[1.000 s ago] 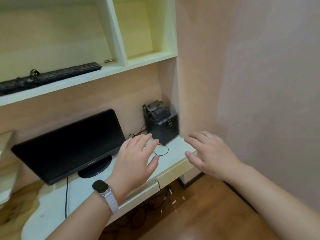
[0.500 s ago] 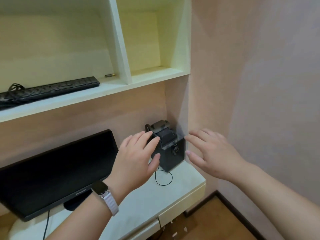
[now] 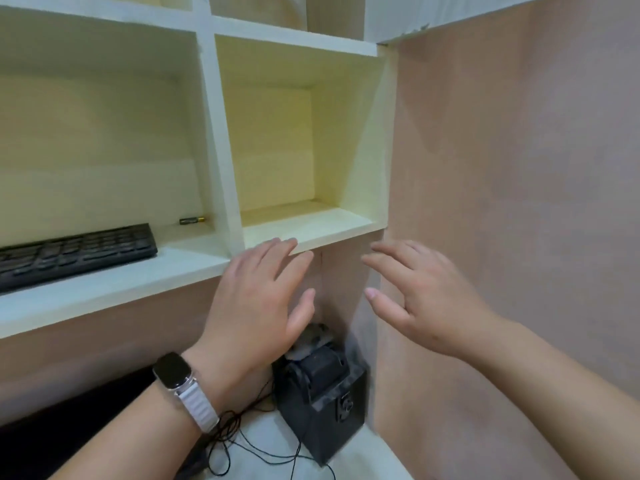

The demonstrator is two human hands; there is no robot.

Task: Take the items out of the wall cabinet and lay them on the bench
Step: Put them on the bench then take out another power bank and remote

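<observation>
Head view: I count one black keyboard (image 3: pixel 74 252) and one small battery (image 3: pixel 192 220) in the left compartment of the wall cabinet (image 3: pixel 221 174), and nothing in the right one. The keyboard lies flat, its long axis running left to right along the shelf front, its right end toward the divider; the battery lies behind that end, also pointing left to right. My left hand (image 3: pixel 258 306) hovers with fingers spread wide and empty, fingertips at the shelf's front edge, right of the keyboard. My right hand (image 3: pixel 415 299) is open and empty too. Below, one black boxy device (image 3: pixel 323 393) stands on the surface (image 3: pixel 363 459).
</observation>
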